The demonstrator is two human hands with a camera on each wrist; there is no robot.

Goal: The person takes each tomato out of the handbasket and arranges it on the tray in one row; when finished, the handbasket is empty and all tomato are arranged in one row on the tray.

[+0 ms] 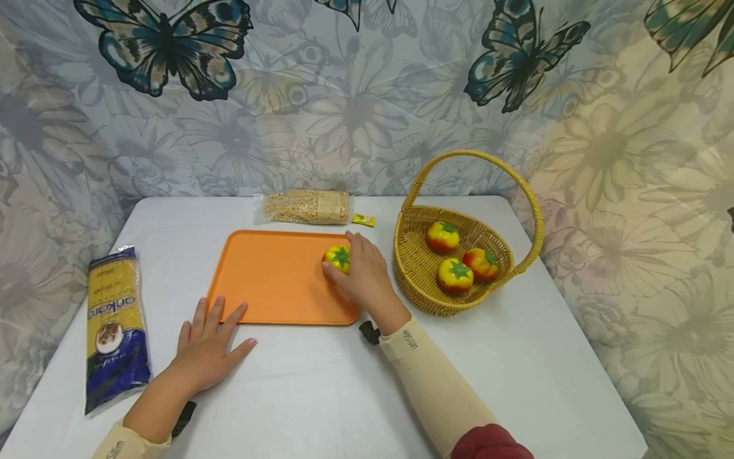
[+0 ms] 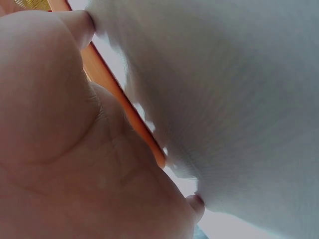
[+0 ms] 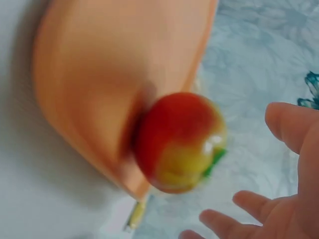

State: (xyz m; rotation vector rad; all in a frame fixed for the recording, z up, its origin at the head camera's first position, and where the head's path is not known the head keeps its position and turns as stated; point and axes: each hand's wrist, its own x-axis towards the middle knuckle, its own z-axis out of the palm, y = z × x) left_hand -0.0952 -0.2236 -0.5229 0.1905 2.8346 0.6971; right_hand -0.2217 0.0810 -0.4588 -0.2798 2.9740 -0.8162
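On the right part of the orange tray sits a red-and-yellow tomato-like fruit with a green leafy top. My right hand is over and beside this fruit; the right wrist view shows its fingers spread, with a gap between them and the fruit. My left hand lies with fingers spread at the tray's front left corner, fingertips right at the rim. In the left wrist view the palm hides much of the tray's edge.
A wicker basket with a tall handle stands right of the tray, holding several similar fruits. Behind the tray lie a bag of grains or legumes and a small yellow packet. A yellow-and-blue pasta packet lies at left.
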